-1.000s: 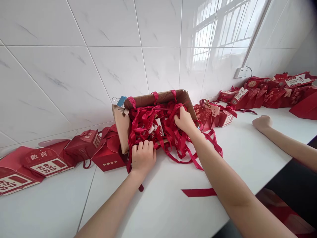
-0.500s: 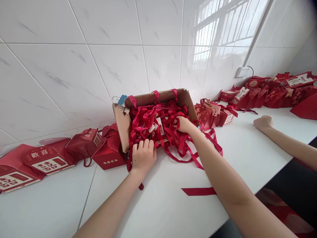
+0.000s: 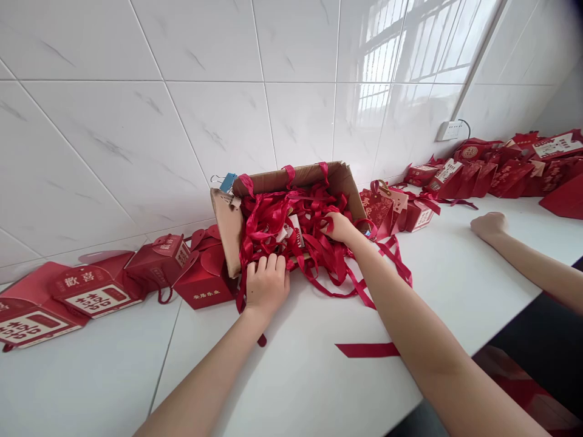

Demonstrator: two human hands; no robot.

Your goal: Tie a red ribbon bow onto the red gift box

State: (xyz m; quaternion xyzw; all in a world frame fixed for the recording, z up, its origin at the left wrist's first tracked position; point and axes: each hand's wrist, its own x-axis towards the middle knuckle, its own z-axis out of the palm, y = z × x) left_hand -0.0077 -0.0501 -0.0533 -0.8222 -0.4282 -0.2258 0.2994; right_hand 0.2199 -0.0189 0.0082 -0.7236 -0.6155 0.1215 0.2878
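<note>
A cardboard box lies tilted against the wall, full of tangled red ribbons that spill over its front edge. My left hand is closed at the box's lower front edge, its fingers curled over the rim and the ribbons there. Inside the right part of the box, my right hand is closed on red ribbon, its fingertips partly hidden. A white printed card shows among the ribbons. On the table below lies a cut piece of red ribbon.
Red gift boxes line the wall at the left, and more red boxes stand at the right. Another person's closed hand rests on the white table at the right. A power socket is on the wall.
The whole view has shifted slightly. My right hand has moved a little to the left within the ribbons relative to the box; my left hand stays at the front edge.
</note>
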